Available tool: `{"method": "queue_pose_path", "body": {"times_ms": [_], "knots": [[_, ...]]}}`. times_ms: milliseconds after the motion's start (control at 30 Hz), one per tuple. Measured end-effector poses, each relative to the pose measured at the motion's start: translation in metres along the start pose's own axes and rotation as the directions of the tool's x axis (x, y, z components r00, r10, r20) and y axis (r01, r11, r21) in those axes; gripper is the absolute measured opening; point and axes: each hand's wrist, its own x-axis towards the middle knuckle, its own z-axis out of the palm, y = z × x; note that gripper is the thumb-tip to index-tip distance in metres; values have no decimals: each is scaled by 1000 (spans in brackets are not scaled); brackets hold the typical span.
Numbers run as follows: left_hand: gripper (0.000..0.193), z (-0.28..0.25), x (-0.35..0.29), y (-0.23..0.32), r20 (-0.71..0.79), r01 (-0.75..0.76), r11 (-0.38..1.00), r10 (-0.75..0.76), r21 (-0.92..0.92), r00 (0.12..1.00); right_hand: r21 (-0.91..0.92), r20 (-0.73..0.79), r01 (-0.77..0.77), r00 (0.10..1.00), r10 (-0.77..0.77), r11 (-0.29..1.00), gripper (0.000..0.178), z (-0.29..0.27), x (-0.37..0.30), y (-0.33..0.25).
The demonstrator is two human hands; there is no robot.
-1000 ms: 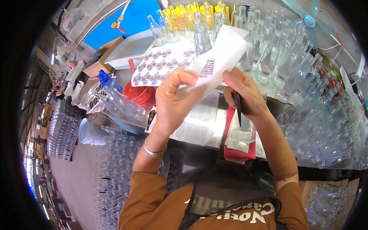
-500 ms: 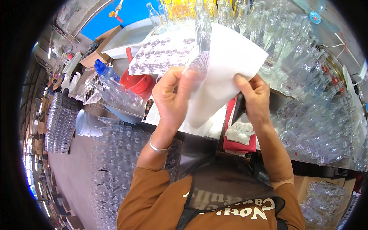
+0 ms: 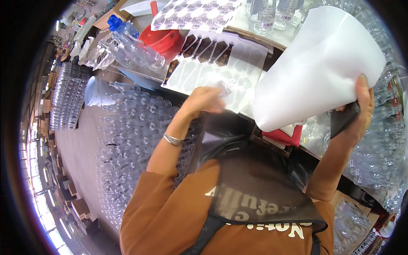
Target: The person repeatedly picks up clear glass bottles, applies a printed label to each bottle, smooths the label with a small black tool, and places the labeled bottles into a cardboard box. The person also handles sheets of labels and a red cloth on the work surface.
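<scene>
My left hand [image 3: 205, 100], slightly smeared by motion, is closed in a pinch with a small clear printed label [image 3: 230, 86] at its fingertips. Below that label lies a sheet of stickers [image 3: 199, 70] with dark ones along its top and pale cut outlines beneath. On the right, my right hand [image 3: 364, 104] grips a large curled white sheet [image 3: 318, 72] by its edge. A dark flat piece [image 3: 343, 120] sits in the same hand under the sheet; its kind I cannot tell. The sheet hides part of the bench.
A printed label sheet [image 3: 191, 15] lies beyond a red funnel [image 3: 160, 39]. Clear bottles [image 3: 131, 49] lie beside it, one blue-capped. Labelled bottles [image 3: 261, 17] stand at the back. Many bottles crowd the right and the floor at left [image 3: 136, 140]. Red cloth [image 3: 284, 137] lies at the bench edge.
The white sheet has swung right and nearer in my right hand. My left hand has drawn away from it with the label, down over the sticker sheet. The view has shifted too.
</scene>
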Motion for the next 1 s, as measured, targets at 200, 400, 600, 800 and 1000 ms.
{"method": "queue_pose_path", "body": {"times_ms": [200, 400, 600, 800, 1000], "knots": [[51, -6, -5, 30, -156, 7, 689, 155, 725, 976, -89, -82, -7, 997, 0, 996, 21, 6, -4, -15], [32, -53, 19, 78, -282, 8, 385, 662, 923, 694, -94, -129, -54, 991, 42, 994, 26, 0, -8, -22], [47, -123, 107, 92, -132, 216, 85, 967, 973, 216, -58, -65, -77, 995, 73, 995, 27, -6, -4, -16], [20, -137, 115, 77, -135, -8, 137, 985, 991, 107, 15, -67, -143, 987, 144, 990, 23, -3, -6, -11], [34, -64, 47, 119, -560, -787, 509, 787, 350, 260, 14, 37, -261, 965, 260, 965, 29, 6, -8, 11]]}}
